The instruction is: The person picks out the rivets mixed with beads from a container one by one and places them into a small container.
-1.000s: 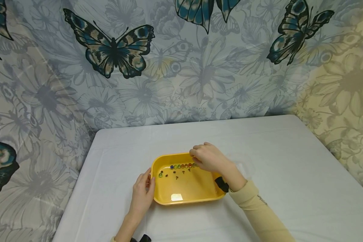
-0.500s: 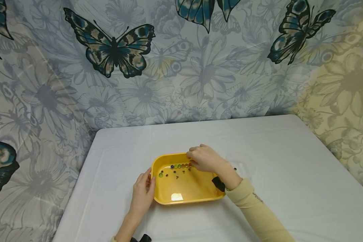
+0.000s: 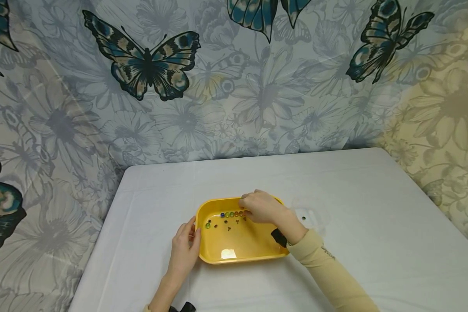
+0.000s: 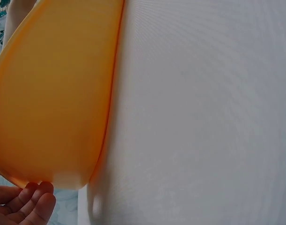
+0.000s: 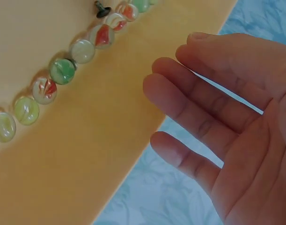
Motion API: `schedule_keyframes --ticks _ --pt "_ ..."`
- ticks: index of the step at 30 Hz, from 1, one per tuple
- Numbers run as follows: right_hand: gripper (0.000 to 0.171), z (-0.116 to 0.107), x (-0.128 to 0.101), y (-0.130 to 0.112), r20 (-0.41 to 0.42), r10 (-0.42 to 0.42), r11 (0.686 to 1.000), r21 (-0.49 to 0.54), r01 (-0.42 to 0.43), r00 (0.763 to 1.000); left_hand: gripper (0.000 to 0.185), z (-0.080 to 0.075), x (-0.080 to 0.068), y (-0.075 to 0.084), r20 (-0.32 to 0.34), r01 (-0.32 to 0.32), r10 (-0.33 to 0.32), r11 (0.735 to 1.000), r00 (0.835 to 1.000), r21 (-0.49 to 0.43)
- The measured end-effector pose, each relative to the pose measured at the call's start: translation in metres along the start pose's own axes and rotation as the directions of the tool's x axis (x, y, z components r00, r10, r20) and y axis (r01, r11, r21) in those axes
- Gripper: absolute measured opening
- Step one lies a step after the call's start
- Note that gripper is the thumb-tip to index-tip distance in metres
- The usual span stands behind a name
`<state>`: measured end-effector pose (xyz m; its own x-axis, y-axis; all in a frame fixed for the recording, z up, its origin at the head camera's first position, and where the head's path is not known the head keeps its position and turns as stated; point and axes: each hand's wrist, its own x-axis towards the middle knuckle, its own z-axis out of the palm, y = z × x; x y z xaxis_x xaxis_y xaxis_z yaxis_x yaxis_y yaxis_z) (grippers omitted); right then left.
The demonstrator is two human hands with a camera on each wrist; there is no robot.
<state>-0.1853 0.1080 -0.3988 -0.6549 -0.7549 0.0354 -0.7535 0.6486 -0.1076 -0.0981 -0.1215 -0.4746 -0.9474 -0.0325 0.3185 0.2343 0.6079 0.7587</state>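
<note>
A yellow tray (image 3: 243,251) lies on the table, with a row of glass marbles (image 3: 232,214) towards its far side. My left hand (image 3: 185,247) rests against the tray's left end, its fingertips at the outer wall in the left wrist view. Over the right part of the row hovers my right hand (image 3: 263,208), hiding some marbles in the head view. In the right wrist view its fingers (image 5: 180,101) are loosely extended beside a green marble (image 5: 62,71), with nothing visible between them. Small dark screw-like pieces (image 5: 102,9) lie near the row. One green marble (image 3: 208,225) sits apart at left.
A clear, faint-edged container (image 3: 313,212) stands on the white table (image 3: 335,268) right of the tray, with a small dark piece (image 3: 303,218) in its outline. Behind the table hangs a butterfly-print cloth (image 3: 265,108).
My right hand has moved slightly left and towards me along the marble row. The dark piece right of the tray has come into view. My left hand stays at the tray.
</note>
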Motion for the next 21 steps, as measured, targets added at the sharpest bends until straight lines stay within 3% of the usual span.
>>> schedule_keyframes --ticks 12,21 --pt "0.015 0.010 0.002 0.000 0.029 0.004 1.000 0.028 -0.005 1.000 0.036 -0.001 0.000 0.001 0.003 -0.010 0.010 1.000 1.000 0.000" --pt "0.014 0.016 0.002 0.000 0.043 -0.014 1.000 -0.012 0.014 0.999 0.036 -0.001 0.000 0.000 0.004 -0.008 0.008 1.000 1.000 0.002"
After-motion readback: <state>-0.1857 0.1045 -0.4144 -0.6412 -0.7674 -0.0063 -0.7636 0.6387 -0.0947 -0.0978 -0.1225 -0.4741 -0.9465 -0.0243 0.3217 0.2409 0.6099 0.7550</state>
